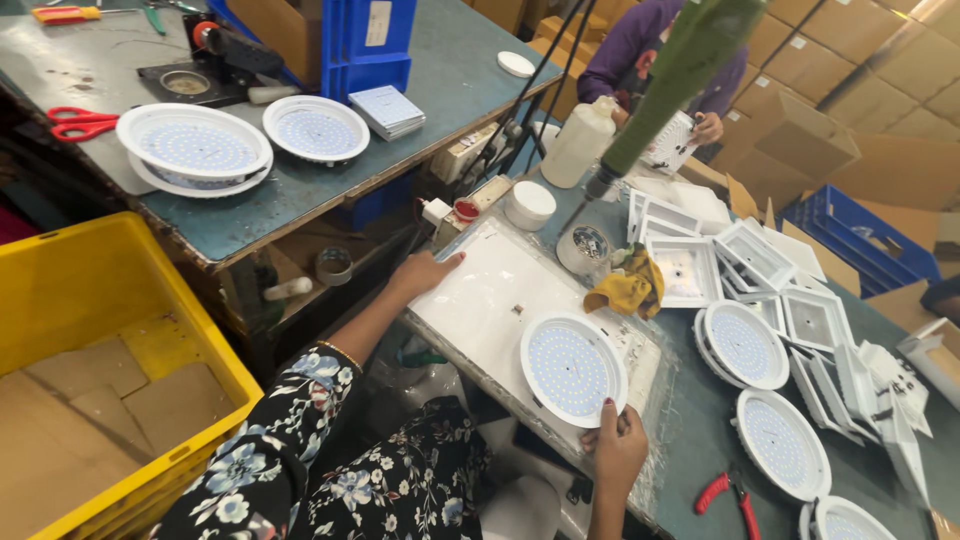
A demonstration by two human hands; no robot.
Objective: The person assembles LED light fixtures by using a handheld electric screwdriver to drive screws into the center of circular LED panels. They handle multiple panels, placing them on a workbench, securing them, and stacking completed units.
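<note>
A round white lamp disc (571, 368) with a grid of small light dots lies on a white work board (487, 290) on the green table. My right hand (617, 448) grips the disc's near rim with fingers and thumb. Resting flat on the board's far left corner is my left hand (422, 272), fingers together and nothing in it. A green hanging power screwdriver (668, 82) dangles above the table, its tip over a small round tin (586, 246).
More round discs (745, 344) and square white housings (752, 256) crowd the table's right side. A yellow rag (627, 288), white bottle (579, 141), red pliers (728, 497), a yellow crate (108, 310) at left. Another person in purple (640, 50) works behind.
</note>
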